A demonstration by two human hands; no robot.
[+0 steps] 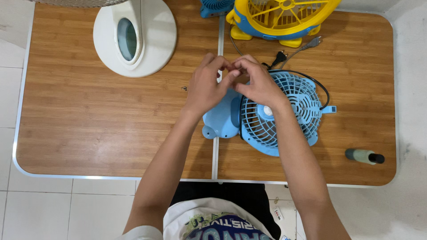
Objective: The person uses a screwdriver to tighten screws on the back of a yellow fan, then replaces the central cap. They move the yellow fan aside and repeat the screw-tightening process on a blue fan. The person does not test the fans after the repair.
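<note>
- Light blue fan [284, 115] is lying grille-up on the surface [89, 124], just right of the centre seam, nearer the front edge than the back.
- Its base [221, 120] is pointing left, sitting across the seam.
- Black cord [321, 86] is looping round the grille's back-right side; its plug [279, 58] is resting just behind the fan.
- Left hand [207, 84] and right hand [258, 82] are meeting fingertip to fingertip above the fan's back-left rim, over the seam.
- Both hands are curled with fingers pressed together at the tips, as if pinching something tiny; can't tell what, it's hidden between the fingers.
- Right forearm is crossing over the grille; the white hub [267, 110] is showing just beside the wrist.
- A small dark speck, maybe a screw [183, 88], is lying just left of the left hand.
- Yellow fan [280, 20] is sitting at the back edge, right of the seam, with a grey plug [312, 42] beside it.
- White round fan base [135, 35] is sitting at the back edge, left half.
- Green-handled tool with a black tip [364, 156] is lying near the front-right corner, well apart from the hands.
</note>
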